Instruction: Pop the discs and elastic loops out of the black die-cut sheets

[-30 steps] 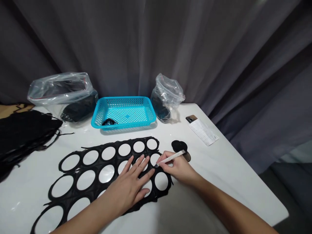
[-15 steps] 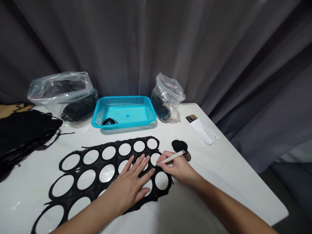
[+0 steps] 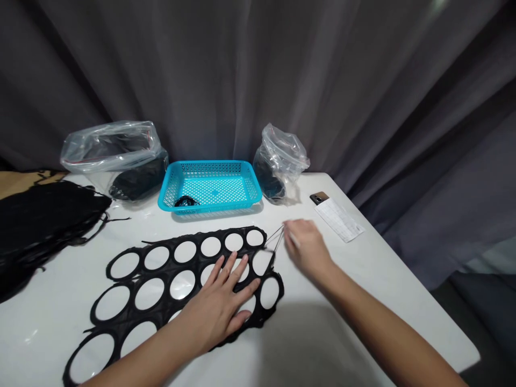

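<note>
A black fabric sheet (image 3: pixel 197 263) with rows of round cut-out holes lies flat on the white table. Spread out on it, palm down, my left hand (image 3: pixel 226 295) presses the sheet near its right end. My right hand (image 3: pixel 306 244) is closed just past the sheet's right edge. From its fingertips a thin black strand (image 3: pixel 278 236) runs taut back to the rim of a hole in the middle row, drawing that rim out of shape. Part of a slim white tool (image 3: pixel 295 239) shows among the right fingers; its kind is unclear.
A blue perforated basket (image 3: pixel 209 207) with black cord in it stands behind the sheet, between two clear plastic bags (image 3: pixel 108 148) holding dark pieces. A heap of black fabric (image 3: pixel 48 220) lies at left. A phone (image 3: pixel 319 198) and a paper (image 3: pixel 339 220) lie at right.
My right hand has moved up and right, away from the hole's edge, pulling a black strand taut. It now covers the small black discs. My left hand stays spread on the sheet.
</note>
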A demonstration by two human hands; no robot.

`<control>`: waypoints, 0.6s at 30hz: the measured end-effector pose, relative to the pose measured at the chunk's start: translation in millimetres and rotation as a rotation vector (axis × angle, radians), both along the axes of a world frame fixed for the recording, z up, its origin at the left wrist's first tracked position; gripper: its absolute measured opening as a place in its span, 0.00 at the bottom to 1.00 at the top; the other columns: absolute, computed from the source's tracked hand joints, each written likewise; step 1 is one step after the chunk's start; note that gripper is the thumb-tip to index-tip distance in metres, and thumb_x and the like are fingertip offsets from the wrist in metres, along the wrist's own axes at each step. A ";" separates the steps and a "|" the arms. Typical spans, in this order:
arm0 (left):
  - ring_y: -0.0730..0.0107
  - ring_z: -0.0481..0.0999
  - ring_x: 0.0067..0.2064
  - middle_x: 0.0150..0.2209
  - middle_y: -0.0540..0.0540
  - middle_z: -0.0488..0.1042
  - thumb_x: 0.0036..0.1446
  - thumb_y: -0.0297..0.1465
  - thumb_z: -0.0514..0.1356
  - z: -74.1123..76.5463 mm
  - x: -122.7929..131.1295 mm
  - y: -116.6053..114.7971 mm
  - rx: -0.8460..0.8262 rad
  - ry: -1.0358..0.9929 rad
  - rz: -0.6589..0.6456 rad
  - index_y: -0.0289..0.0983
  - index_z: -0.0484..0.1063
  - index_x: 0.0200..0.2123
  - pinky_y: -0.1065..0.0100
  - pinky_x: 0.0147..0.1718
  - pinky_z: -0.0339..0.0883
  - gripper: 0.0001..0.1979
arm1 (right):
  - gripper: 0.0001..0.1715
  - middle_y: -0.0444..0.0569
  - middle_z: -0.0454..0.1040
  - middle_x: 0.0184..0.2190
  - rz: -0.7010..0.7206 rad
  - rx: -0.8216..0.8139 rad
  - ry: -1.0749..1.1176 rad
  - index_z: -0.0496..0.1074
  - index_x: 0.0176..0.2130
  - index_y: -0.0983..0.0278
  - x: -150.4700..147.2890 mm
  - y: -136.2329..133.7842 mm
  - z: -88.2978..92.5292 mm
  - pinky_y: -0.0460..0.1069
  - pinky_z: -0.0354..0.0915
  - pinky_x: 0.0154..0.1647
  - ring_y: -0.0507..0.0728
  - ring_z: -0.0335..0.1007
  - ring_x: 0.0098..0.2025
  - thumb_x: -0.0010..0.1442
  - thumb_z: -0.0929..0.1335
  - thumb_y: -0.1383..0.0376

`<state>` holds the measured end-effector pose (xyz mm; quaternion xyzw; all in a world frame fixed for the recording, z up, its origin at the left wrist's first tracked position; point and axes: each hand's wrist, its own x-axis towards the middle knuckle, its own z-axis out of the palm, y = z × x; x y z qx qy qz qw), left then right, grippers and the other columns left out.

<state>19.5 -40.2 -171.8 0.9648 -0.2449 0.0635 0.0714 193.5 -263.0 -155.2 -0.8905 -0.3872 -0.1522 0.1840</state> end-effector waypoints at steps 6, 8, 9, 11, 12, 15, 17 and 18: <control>0.35 0.46 0.71 0.72 0.38 0.46 0.62 0.44 0.63 -0.2 -1.5 -0.7 0.024 -0.026 0.012 0.48 0.59 0.67 0.37 0.62 0.50 0.33 | 0.08 0.51 0.78 0.37 -0.140 0.289 0.376 0.70 0.33 0.63 41.6 7.6 11.6 0.51 0.61 0.40 0.59 0.72 0.37 0.63 0.63 0.65; 0.37 0.49 0.70 0.71 0.37 0.50 0.62 0.48 0.62 1.4 2.8 -0.7 0.039 -0.033 0.019 0.45 0.58 0.68 0.38 0.62 0.50 0.36 | 0.09 0.48 0.79 0.36 -0.006 0.360 0.622 0.71 0.32 0.62 27.8 21.0 8.8 0.49 0.62 0.39 0.57 0.72 0.37 0.63 0.65 0.63; 0.39 0.50 0.70 0.71 0.36 0.51 0.62 0.49 0.61 2.1 5.8 -0.5 0.044 -0.038 0.029 0.43 0.57 0.69 0.39 0.63 0.50 0.36 | 0.09 0.47 0.78 0.35 0.054 0.368 0.714 0.72 0.32 0.62 19.7 27.9 6.6 0.49 0.62 0.39 0.56 0.71 0.37 0.62 0.66 0.62; 0.44 0.51 0.70 0.70 0.35 0.52 0.65 0.48 0.58 2.5 12.6 0.2 0.049 -0.049 0.059 0.38 0.56 0.69 0.42 0.64 0.49 0.35 | 0.09 0.46 0.77 0.33 0.147 0.357 0.834 0.73 0.32 0.63 6.3 39.5 2.2 0.48 0.62 0.39 0.56 0.71 0.37 0.62 0.67 0.62; 0.46 0.52 0.70 0.70 0.35 0.53 0.66 0.47 0.57 1.9 15.6 0.7 0.050 -0.052 0.074 0.37 0.56 0.69 0.43 0.64 0.49 0.34 | 0.08 0.46 0.77 0.33 0.183 0.347 0.871 0.74 0.33 0.63 2.0 43.4 0.4 0.48 0.62 0.40 0.55 0.71 0.37 0.62 0.67 0.62; 0.48 0.53 0.70 0.69 0.36 0.55 0.66 0.46 0.57 -2.1 20.7 1.9 0.058 -0.045 0.084 0.35 0.57 0.68 0.42 0.65 0.47 0.34 | 0.06 0.46 0.77 0.35 0.231 0.340 0.952 0.74 0.34 0.64 -1.8 47.3 -2.6 0.48 0.62 0.41 0.55 0.71 0.38 0.61 0.68 0.64; 0.47 0.53 0.70 0.69 0.37 0.55 0.66 0.46 0.58 -4.9 20.6 2.1 0.059 -0.035 0.082 0.36 0.57 0.68 0.42 0.65 0.45 0.34 | 0.06 0.47 0.77 0.35 0.232 0.360 0.999 0.73 0.33 0.64 -0.4 46.1 -2.9 0.48 0.62 0.41 0.56 0.71 0.39 0.60 0.68 0.63; 0.47 0.53 0.70 0.69 0.38 0.55 0.66 0.46 0.58 -5.8 20.1 2.0 0.057 -0.032 0.084 0.36 0.57 0.68 0.42 0.65 0.44 0.34 | 0.07 0.47 0.77 0.36 0.234 0.368 1.016 0.73 0.32 0.64 0.3 45.2 -2.7 0.48 0.62 0.41 0.56 0.70 0.39 0.60 0.68 0.63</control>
